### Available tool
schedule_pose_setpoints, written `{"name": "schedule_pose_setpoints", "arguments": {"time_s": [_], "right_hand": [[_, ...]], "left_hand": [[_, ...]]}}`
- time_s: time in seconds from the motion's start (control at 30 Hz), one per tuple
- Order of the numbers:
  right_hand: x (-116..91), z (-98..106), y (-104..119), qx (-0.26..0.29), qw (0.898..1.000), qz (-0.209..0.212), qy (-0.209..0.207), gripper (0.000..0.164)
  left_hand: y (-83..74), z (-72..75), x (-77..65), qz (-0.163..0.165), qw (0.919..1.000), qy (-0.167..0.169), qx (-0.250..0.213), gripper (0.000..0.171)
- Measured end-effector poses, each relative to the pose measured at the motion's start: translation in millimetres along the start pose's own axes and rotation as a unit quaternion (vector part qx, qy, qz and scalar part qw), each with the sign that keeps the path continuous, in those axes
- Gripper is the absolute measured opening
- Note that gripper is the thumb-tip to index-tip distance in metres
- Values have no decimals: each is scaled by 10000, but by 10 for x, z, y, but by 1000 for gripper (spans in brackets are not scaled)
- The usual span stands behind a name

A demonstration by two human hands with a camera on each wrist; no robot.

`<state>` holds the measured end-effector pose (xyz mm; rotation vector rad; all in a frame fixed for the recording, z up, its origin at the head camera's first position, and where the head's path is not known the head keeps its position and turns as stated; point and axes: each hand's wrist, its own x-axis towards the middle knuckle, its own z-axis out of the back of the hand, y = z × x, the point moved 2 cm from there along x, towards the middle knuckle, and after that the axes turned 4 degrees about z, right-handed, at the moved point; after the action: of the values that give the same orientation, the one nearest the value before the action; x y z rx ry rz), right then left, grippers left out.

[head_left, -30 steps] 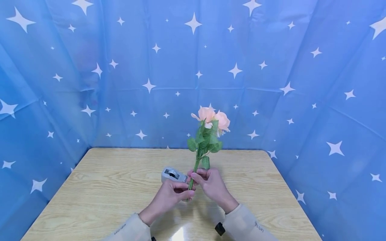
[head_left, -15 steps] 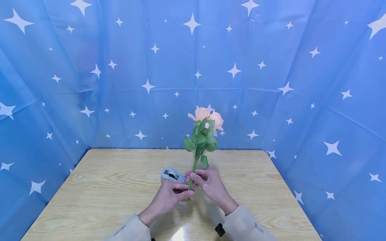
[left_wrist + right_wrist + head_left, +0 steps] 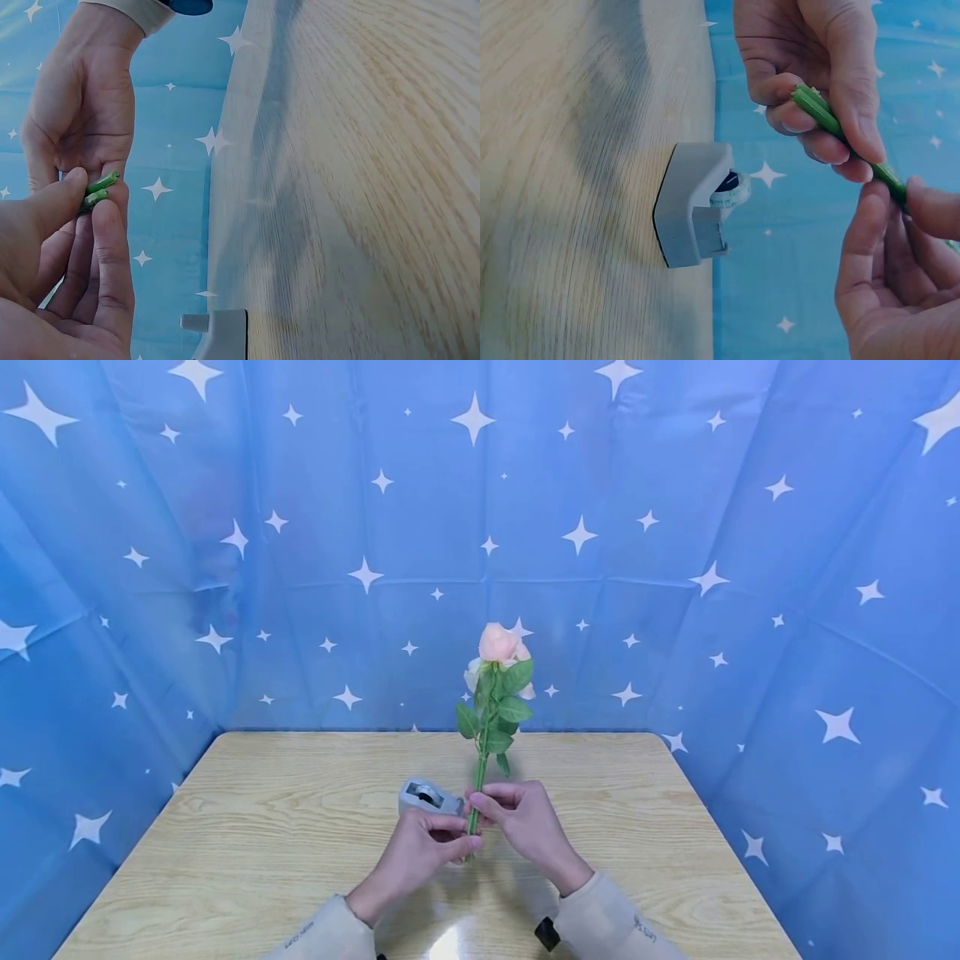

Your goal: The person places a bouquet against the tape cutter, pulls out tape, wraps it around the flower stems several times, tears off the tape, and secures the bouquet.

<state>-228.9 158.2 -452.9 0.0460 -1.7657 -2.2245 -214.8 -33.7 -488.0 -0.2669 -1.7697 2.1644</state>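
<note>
Pale pink roses (image 3: 498, 643) with green leaves are held upright over the table, leaning slightly right. My left hand (image 3: 426, 845) pinches the green stems (image 3: 101, 187) near their cut ends, between thumb and fingers. Just above it, my right hand (image 3: 531, 828) pinches the same stems with thumb and fingertips. In the right wrist view the stem ends (image 3: 817, 109) stick out past the left fingers. One bloom partly covers the others behind it. A grey tape dispenser (image 3: 422, 795) stands on the table just behind the hands, partly hidden by them in the head view.
The wood-grain table (image 3: 285, 827) reaches back to a blue curtain (image 3: 315, 543) with white stars, which also hangs along both sides. In the right wrist view the tape dispenser (image 3: 694, 202) shows its roll.
The roses have turned about their stems and swung a little left, so one bloom now faces front with others behind it. Both hands keep their hold almost in place.
</note>
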Motion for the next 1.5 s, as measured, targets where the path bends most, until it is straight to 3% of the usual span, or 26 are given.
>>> {"name": "schedule_pose_setpoints", "arguments": {"time_s": [0.17, 0.33, 0.53, 0.83, 1.17, 1.5], "right_hand": [[-11, -3, 22, -413, 9989, 217, 63, 18], [-10, -5, 21, -342, 9989, 297, 149, 19], [-14, 1, 11, -59, 9995, 194, 248, 16], [-20, 20, -6, -80, 9994, 201, 252, 16], [-66, 80, -72, -231, 9997, 25, 0, 16], [-106, 287, -131, -700, 9972, -257, -103, 15]], "left_hand": [[1, 1, -11, 9, 9999, -56, 112, 19], [-15, 0, -17, 18, 9997, -95, 230, 16], [-29, -4, -20, 70, 9998, -19, 190, 17], [-2, -13, -24, -10, 9996, 88, 260, 16], [47, -1, -49, -29, 9985, 129, 536, 19], [70, 126, -91, 57, 9972, 110, 734, 20]]}}
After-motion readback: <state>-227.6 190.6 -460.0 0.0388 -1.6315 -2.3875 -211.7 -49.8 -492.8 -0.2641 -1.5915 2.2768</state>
